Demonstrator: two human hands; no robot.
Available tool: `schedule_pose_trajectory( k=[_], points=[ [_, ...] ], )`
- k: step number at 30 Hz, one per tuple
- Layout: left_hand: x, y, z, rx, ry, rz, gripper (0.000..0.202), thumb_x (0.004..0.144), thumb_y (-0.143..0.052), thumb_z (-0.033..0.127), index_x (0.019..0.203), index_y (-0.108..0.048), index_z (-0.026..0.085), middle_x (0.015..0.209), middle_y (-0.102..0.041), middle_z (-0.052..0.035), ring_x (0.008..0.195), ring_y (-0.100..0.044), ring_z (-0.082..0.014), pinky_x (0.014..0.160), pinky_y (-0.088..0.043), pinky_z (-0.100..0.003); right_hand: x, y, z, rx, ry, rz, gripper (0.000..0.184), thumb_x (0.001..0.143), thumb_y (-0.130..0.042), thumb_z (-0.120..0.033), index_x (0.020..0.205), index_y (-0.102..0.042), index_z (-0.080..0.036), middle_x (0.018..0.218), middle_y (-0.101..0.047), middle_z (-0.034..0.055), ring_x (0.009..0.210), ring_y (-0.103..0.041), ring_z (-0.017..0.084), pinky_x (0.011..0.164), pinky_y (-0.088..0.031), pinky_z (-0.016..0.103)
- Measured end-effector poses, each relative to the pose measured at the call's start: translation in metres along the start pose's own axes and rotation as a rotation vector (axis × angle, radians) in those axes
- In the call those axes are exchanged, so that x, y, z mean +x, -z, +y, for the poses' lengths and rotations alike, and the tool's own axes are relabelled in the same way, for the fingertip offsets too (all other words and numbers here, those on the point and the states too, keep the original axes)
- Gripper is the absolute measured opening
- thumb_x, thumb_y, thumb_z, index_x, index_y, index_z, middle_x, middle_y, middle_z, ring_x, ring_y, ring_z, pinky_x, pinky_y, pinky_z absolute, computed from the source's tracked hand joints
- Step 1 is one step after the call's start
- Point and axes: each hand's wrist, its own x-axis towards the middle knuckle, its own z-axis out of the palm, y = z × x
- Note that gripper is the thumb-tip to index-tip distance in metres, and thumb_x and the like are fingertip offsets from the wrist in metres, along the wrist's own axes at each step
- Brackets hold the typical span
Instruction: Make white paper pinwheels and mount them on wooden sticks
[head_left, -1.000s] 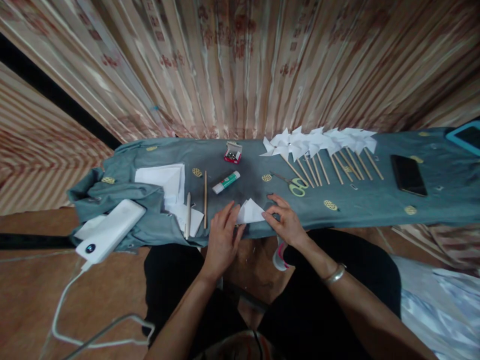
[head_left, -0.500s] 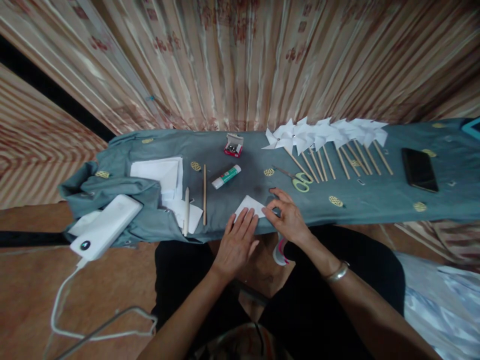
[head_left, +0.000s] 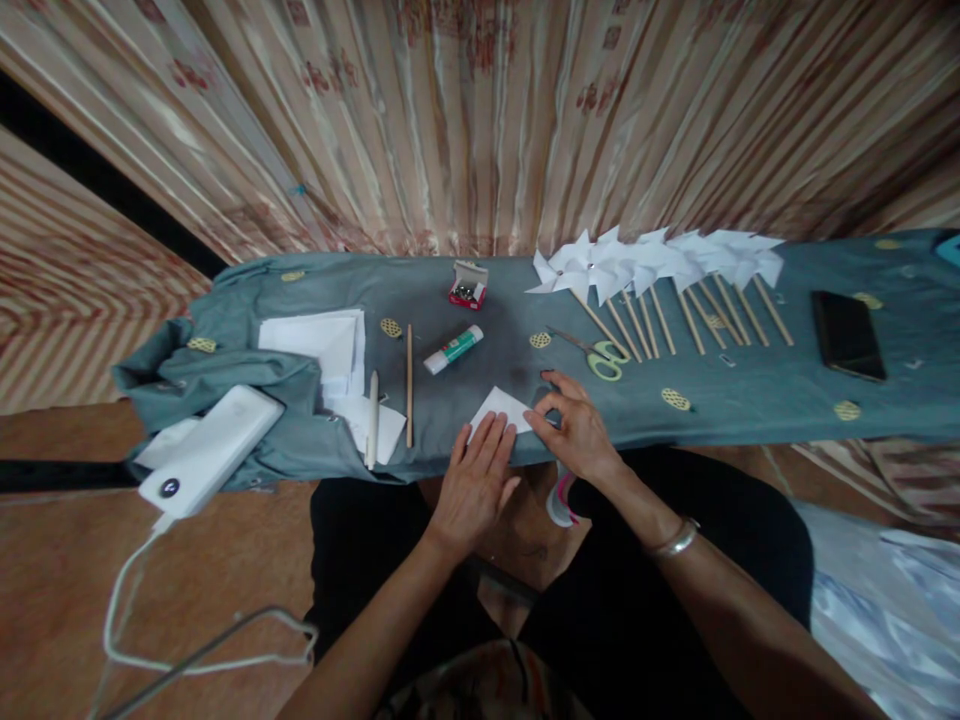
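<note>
A small folded piece of white paper (head_left: 499, 402) lies near the front edge of the cloth-covered table. My left hand (head_left: 478, 477) rests flat across its lower left part, fingers stretched out and covering that side. At the paper's right corner, my right hand (head_left: 574, 428) pinches the edge between thumb and index finger. Beyond the paper lie a glue stick (head_left: 454, 350) and an open red box of small metal pins (head_left: 469, 287). Green-handled scissors (head_left: 602, 357) are just past my right hand.
White paper pinwheels (head_left: 652, 262) on wooden sticks lie in a row at the back right, with a black phone (head_left: 847, 335) beyond. Leftward are a loose wooden stick (head_left: 409, 385), a white pen-like tool (head_left: 373, 420), paper sheets (head_left: 311, 340) and a cabled white power bank (head_left: 214, 450).
The view has shifted slightly. Both hands keep nearly the same places on the folded paper, my left hand still flat and my right still at the corner.
</note>
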Motion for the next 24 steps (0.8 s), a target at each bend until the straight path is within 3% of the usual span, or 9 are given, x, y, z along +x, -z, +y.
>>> schedule_pose_trajectory(
  k=[5, 12, 24],
  points=[
    [0.0012, 0.0012, 0.0004, -0.001, 0.007, -0.014, 0.06, 0.091, -0.047, 0.025, 0.145, -0.027, 0.01, 0.151, -0.038, -0.0173, 0.144, -0.025, -0.0268, 0.115, -0.026, -0.051, 0.0003, -0.0009, 0.0002, -0.002, 0.0, 0.007, 0.016, 0.081, -0.062, -0.031, 0.067, -0.061, -0.021, 0.13, -0.057, 0.0127, 0.127, -0.048, 0.031, 0.104, -0.037, 0.051],
    [0.0013, 0.0001, -0.0002, 0.015, 0.009, -0.024, 0.059, 0.091, -0.046, 0.027, 0.146, -0.028, 0.011, 0.151, -0.037, -0.0167, 0.144, -0.026, -0.0273, 0.115, -0.025, -0.051, -0.0011, -0.0012, -0.0007, -0.022, 0.004, 0.006, 0.016, 0.081, -0.061, -0.032, 0.069, -0.062, -0.021, 0.131, -0.057, 0.0151, 0.128, -0.047, 0.031, 0.105, -0.037, 0.049],
    [0.0021, 0.0024, 0.0002, 0.085, -0.004, -0.067, 0.057, 0.091, -0.046, 0.029, 0.143, -0.034, 0.008, 0.152, -0.036, -0.0159, 0.143, -0.027, -0.0273, 0.116, -0.023, -0.049, -0.0069, 0.0, -0.0031, -0.069, -0.027, 0.0, 0.032, 0.078, -0.065, -0.05, 0.072, -0.059, -0.019, 0.134, -0.053, 0.021, 0.131, -0.044, 0.034, 0.104, -0.037, 0.052]
  ],
)
